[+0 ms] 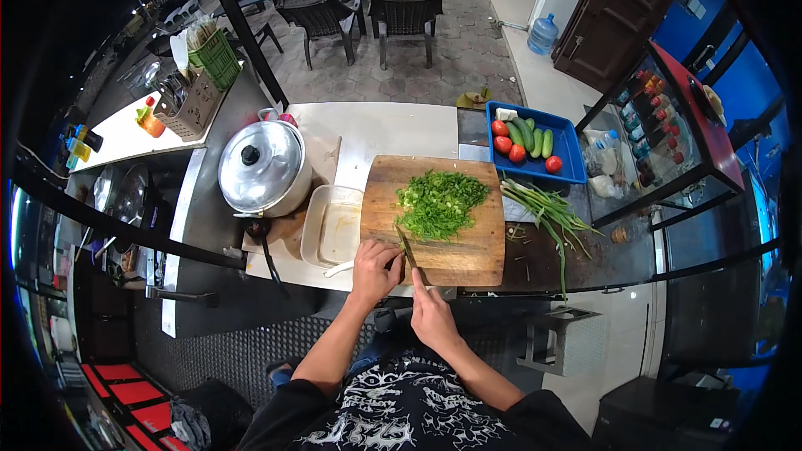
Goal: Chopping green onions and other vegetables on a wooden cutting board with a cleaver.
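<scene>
My right hand (432,316) is closed round the handle of a kitchen knife (407,249), whose blade points away from me over the wooden cutting board (451,263). At the board's near left edge, my left hand (376,269) is curled beside the blade, with a small bit of green at its fingertips; what it grips is mostly hidden. A heap of chopped green onions (442,203) lies on the board beyond the knife. Uncut green onions (551,203) lie to the right of the board. A shallow, off-white plastic container (332,225) stands against the board's left side.
A lidded aluminium pot (266,169) stands at the left, with a black ladle (270,257) near it. Beyond the board on the right, a blue tray (570,175) holds cucumbers and tomatoes. A glass case (658,119) with bottles stands farther right. A person sits at a far table.
</scene>
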`<state>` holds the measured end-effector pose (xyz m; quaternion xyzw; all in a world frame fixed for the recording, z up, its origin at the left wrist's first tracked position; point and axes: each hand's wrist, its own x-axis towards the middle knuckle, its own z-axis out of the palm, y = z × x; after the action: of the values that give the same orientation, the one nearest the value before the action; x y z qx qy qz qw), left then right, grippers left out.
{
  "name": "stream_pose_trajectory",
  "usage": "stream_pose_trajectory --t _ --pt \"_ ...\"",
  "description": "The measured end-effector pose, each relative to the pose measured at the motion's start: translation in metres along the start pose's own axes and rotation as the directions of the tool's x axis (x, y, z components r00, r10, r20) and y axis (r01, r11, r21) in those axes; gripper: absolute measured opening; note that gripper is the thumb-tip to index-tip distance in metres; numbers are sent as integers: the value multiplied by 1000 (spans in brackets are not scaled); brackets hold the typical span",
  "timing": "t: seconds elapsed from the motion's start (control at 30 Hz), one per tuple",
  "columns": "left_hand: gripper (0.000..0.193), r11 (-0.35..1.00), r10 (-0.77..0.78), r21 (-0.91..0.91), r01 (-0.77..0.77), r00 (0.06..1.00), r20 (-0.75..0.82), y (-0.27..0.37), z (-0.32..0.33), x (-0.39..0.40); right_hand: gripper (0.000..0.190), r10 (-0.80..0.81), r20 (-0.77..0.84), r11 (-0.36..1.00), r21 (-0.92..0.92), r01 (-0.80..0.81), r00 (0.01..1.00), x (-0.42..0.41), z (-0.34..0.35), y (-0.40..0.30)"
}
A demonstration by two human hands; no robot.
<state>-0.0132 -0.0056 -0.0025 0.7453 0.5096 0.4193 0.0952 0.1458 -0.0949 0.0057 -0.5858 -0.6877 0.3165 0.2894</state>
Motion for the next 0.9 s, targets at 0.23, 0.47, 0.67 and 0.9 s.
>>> stream_pose_trajectory --t 0.23,0.47,0.67,0.9 --pt "7 997 -58 -45 58 998 0 -1 -2 -3 55 14 75 996 88 -21 997 -39 -32 4" --pt "6 993 -74 -93 79 996 54 -1 -6 1 53 2 22 991 135 -5 1000 -23 -25 -3" --pt "8 998 -20 -62 19 1000 -9 0 -3 1 52 10 6 991 134 -10 1000 -17 -13 -7" --pt "9 999 -3 -46 2 1000 -21 -1 -1 -1 53 -19 -42 986 163 25 999 -18 -9 -2"
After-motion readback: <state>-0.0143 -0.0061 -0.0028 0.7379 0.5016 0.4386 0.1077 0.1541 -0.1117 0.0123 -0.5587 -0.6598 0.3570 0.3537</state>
